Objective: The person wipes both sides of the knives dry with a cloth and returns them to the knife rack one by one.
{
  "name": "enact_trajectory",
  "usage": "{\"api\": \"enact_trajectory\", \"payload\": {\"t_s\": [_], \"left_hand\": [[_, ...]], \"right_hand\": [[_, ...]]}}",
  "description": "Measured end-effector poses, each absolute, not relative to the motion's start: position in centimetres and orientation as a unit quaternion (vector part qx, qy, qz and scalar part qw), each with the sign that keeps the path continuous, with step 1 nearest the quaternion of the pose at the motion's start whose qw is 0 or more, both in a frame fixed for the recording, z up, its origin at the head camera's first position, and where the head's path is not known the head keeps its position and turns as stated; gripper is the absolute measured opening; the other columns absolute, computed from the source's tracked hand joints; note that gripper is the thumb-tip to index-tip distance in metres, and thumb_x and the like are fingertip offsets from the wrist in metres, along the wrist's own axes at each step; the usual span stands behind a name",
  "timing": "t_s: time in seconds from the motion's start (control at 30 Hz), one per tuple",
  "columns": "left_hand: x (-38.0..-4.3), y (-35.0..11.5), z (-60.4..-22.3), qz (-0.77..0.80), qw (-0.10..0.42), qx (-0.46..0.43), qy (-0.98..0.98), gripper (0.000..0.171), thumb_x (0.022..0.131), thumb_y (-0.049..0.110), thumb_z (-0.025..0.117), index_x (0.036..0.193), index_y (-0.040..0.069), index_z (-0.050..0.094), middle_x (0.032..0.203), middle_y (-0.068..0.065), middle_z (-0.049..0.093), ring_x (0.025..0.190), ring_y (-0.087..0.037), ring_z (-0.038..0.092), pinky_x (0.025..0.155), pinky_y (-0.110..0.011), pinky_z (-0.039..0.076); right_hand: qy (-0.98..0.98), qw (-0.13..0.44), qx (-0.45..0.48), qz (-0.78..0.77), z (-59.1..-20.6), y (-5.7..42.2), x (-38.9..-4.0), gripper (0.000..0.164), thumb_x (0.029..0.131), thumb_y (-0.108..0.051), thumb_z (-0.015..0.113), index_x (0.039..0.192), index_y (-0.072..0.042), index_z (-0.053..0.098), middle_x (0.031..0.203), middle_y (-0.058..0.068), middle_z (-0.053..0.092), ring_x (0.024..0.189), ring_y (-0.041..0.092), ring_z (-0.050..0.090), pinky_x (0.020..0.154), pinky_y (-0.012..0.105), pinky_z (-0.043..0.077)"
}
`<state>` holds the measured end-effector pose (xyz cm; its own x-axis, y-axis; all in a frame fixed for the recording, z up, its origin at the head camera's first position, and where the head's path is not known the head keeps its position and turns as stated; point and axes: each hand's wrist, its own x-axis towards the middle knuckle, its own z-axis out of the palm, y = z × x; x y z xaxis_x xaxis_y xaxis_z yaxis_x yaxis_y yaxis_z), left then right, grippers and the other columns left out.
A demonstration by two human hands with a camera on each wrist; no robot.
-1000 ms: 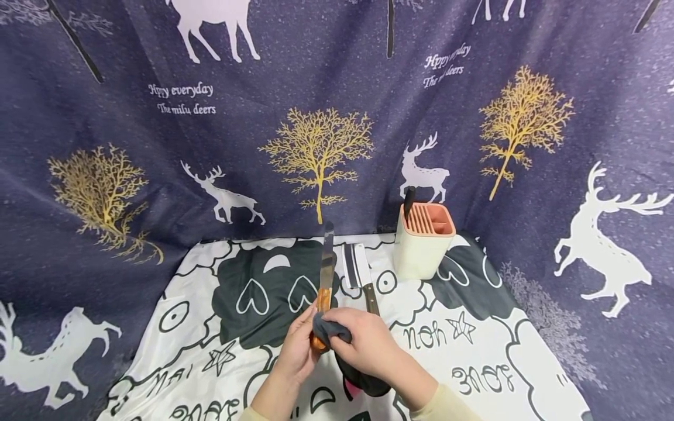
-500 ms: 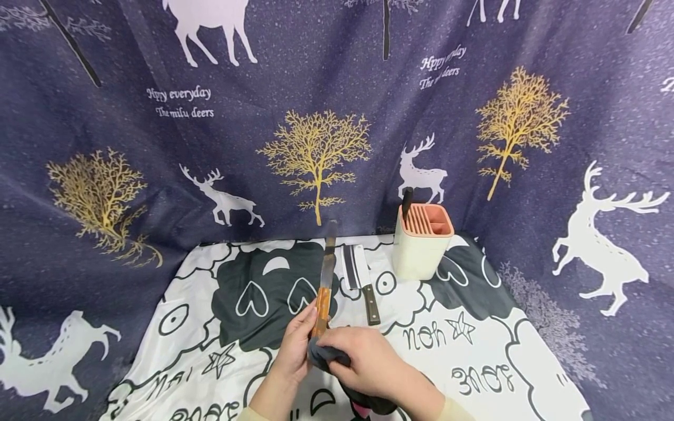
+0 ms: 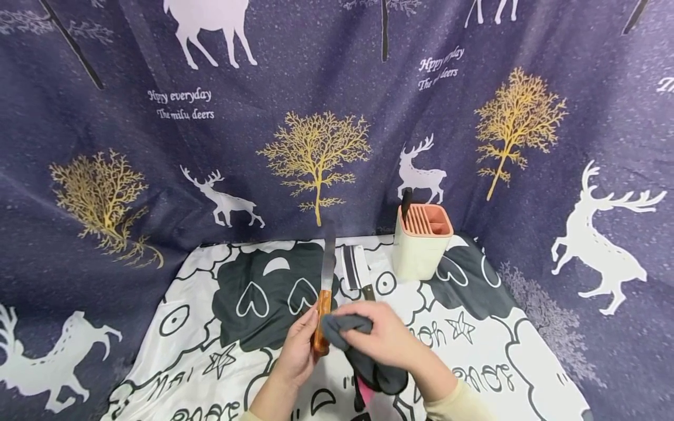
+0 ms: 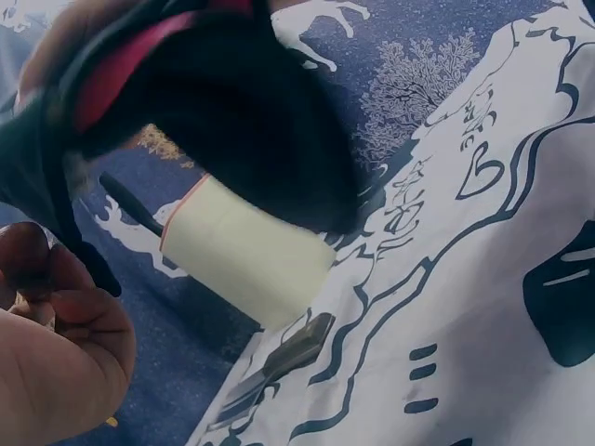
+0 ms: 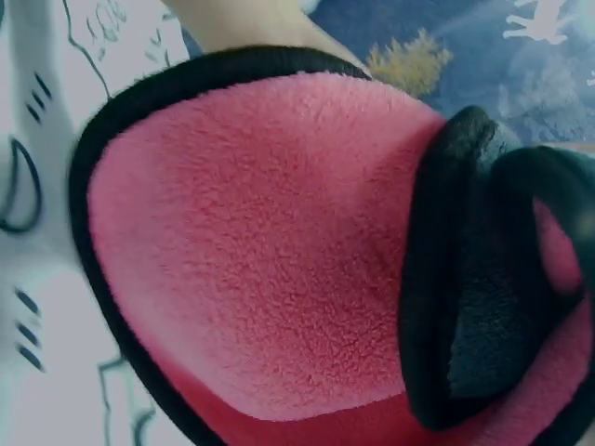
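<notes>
Low at the centre of the head view, gripping the knife point(image 3: 326, 292) by its orange handle with the left hand point(image 3: 296, 351), blade toward the top edge. Just to the right, clutching the cloth point(image 3: 371, 368) with the right hand point(image 3: 387, 333), bunched up by the knife's handle; impossible to tell whether touching it. Below those fingers, dark hanging folds and a bit of pink; across the middle of the right wrist view, mostly pink pile with black edging. Right of the blade, a cleaver point(image 3: 361, 266) flat on the patterned sheet point(image 3: 181, 345), partly hidden by the right hand. Right of centre, an upright cream block point(image 3: 421, 257) with an orange slotted top and a black handle point(image 3: 406, 202) sticking out at left. Across the upper frame, a deer-print curtain point(image 3: 237, 140).
</notes>
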<state>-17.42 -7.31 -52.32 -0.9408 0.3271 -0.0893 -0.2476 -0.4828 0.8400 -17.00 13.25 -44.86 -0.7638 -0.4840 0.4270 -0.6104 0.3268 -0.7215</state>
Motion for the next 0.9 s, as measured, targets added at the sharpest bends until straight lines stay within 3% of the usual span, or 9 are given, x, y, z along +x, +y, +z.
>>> {"api": "enact_trajectory", "payload": {"t_s": [0.23,0.33,0.43,0.53,0.9], "left_hand": [[-17.2,-7.1,-51.8,0.852,0.181,0.025,0.492,0.063,0.111,0.042,0.04,0.164,0.012,0.024,0.104,0.004,0.058,0.069,-0.004,0.054,0.058,-0.019,0.042],[-17.2,-6.9,-51.6,0.855,0.177,0.03,0.487,0.052,0.11,0.043,0.041,0.157,0.019,0.04,0.103,0.004,0.058,0.069,-0.004,0.055,0.059,-0.018,0.043],[-17.0,-6.9,-51.7,0.86,0.172,0.039,0.479,0.036,0.111,0.041,0.04,0.137,0.025,0.059,0.096,0.008,0.063,0.068,-0.002,0.057,0.058,-0.017,0.045],[-16.8,-7.1,-51.9,0.866,0.174,0.038,0.468,0.031,0.112,0.038,0.038,0.12,0.029,0.066,0.09,0.011,0.066,0.069,-0.001,0.057,0.057,-0.016,0.044],[-16.8,-7.2,-52.2,0.885,0.175,0.008,0.432,0.03,0.112,0.037,0.04,0.116,0.023,0.066,0.09,0.009,0.067,0.067,-0.002,0.056,0.056,-0.017,0.04]], "right_hand": [[-0.875,0.182,0.281,0.35,-43.7,13.3,-19.5,0.032,0.085,-0.015,0.075,0.115,-0.026,0.075,0.111,-0.008,0.077,0.097,0.01,0.074,0.084,0.033,0.06],[-0.897,0.24,0.263,0.26,-44.0,12.0,-20.0,0.034,0.085,-0.02,0.075,0.119,-0.024,0.074,0.118,-0.007,0.076,0.101,0.015,0.075,0.083,0.037,0.061],[-0.899,0.269,0.283,0.197,-45.0,10.3,-19.7,0.035,0.085,-0.024,0.075,0.12,-0.022,0.073,0.122,-0.005,0.075,0.103,0.016,0.075,0.082,0.036,0.061],[-0.892,0.277,0.306,0.182,-45.9,9.1,-19.0,0.032,0.084,-0.024,0.077,0.116,-0.021,0.074,0.119,-0.004,0.076,0.102,0.016,0.075,0.082,0.034,0.061],[-0.9,0.23,0.272,0.252,-46.4,8.8,-18.7,0.024,0.087,-0.024,0.074,0.111,-0.025,0.074,0.116,-0.008,0.076,0.108,0.011,0.073,0.087,0.033,0.061]]}}
